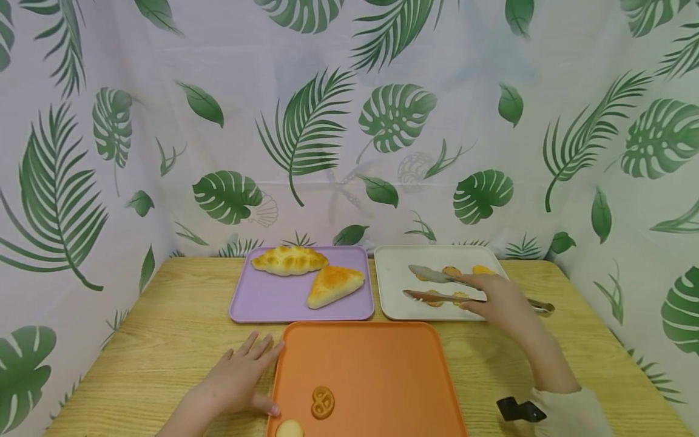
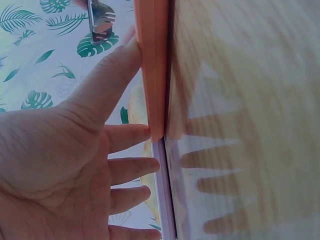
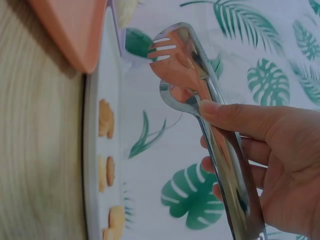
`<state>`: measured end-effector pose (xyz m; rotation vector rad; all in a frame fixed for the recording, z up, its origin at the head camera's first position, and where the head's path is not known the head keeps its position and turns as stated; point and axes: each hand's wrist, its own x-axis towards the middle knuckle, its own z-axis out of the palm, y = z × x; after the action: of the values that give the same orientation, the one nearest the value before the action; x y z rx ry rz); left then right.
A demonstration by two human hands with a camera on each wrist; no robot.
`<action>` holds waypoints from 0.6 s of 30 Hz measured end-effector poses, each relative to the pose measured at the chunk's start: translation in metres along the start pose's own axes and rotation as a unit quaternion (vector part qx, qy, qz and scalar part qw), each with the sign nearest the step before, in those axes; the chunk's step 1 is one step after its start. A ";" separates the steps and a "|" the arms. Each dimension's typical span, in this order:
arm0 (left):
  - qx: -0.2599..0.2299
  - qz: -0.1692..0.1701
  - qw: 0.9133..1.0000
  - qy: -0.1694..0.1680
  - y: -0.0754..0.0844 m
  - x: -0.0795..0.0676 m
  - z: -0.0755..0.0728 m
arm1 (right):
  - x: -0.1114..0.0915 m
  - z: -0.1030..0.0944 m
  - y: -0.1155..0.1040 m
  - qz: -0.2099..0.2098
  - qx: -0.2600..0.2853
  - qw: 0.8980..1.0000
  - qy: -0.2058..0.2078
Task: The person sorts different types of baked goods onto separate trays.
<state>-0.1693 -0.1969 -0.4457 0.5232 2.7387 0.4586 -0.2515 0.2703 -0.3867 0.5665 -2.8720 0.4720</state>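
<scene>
My right hand (image 1: 505, 306) grips a pair of metal serving tongs (image 3: 227, 175), thumb on one arm and fingers around the other. The tongs' tips are spread apart with nothing between them, over the white tray (image 1: 390, 267). Several small cookies (image 3: 106, 119) lie on that tray, partly covered by the tongs in the head view. My left hand (image 1: 235, 376) spreads its fingers beside the orange tray (image 1: 382, 376), thumb and index fingertip at its left edge. On the orange tray are a pretzel-shaped cookie (image 1: 323, 402) and a pale round cookie (image 1: 289, 429), cut off by the frame.
At the back left, a purple tray (image 1: 273, 306) bears a braided bread loaf (image 1: 289, 261) and a triangular bread (image 1: 334, 286). It stands beside the white tray, both just behind the orange one. A leaf-printed cloth (image 1: 327, 182) encloses the wooden table (image 1: 164, 340) at back and sides.
</scene>
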 end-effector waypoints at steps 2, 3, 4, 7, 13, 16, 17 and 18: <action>0.000 -0.002 1.000 -0.002 0.000 0.000 0.000 | 0.000 0.000 -0.008 -0.016 0.003 1.000 0.004; 0.000 -0.002 1.000 -0.003 0.000 0.000 0.000 | -0.001 0.000 -0.013 -0.023 0.005 1.000 0.006; 0.000 -0.002 1.000 -0.003 0.000 0.000 0.000 | -0.002 -0.001 -0.018 -0.027 0.010 1.000 0.006; -0.001 -0.002 1.000 -0.002 0.001 0.000 -0.001 | -0.004 -0.001 -0.033 -0.040 0.031 0.999 0.008; -0.008 -0.001 1.000 0.000 0.002 -0.001 -0.001 | -0.010 0.003 -0.059 -0.077 0.039 0.996 0.019; -0.010 -0.003 1.000 -0.002 0.002 -0.001 -0.001 | -0.012 0.007 -0.071 -0.100 0.039 0.994 0.019; -0.010 -0.004 1.000 -0.002 0.002 -0.001 0.000 | -0.012 0.008 -0.075 -0.110 0.037 0.993 0.018; -0.010 -0.003 1.000 -0.001 0.002 -0.001 -0.001 | -0.013 0.010 -0.079 -0.119 0.034 0.992 0.018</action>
<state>-0.1681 -0.1955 -0.4442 0.5099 2.7302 0.4817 -0.2098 0.2025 -0.3773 0.8880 -2.7145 0.5372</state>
